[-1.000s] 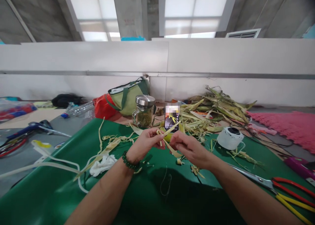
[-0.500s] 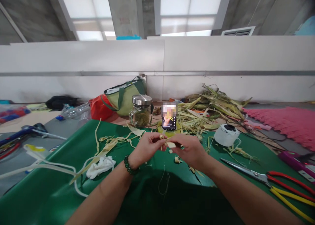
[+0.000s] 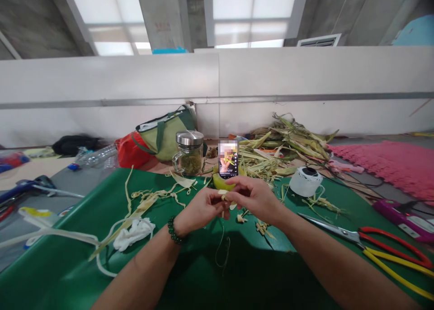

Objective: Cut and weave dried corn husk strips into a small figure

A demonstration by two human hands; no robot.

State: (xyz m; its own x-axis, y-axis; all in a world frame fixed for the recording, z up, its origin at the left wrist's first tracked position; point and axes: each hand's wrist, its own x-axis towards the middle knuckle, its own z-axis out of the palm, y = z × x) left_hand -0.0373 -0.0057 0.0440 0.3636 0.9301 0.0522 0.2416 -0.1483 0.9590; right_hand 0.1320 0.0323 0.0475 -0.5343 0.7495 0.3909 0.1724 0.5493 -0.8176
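Just in front of the propped phone, my two hands meet over a green mat. My left hand, with a dark green bead bracelet at the wrist, is closed on a small pale piece of corn husk. Against its other side press the fingers of my right hand, also closed. The fingers hide most of the piece. Below my right hand lie small husk scraps and a loop of thin thread.
Scissors with red and yellow handles lie at right, near a white spool. A glass jar, a green bag and a heap of dry husks stand behind. Husk strips and white cloth lie left.
The view has turned slightly right. My right hand has risen a little and its fingers have shifted round the pale husk piece. The flat end that stuck out beneath my right fingers is now mostly covered.
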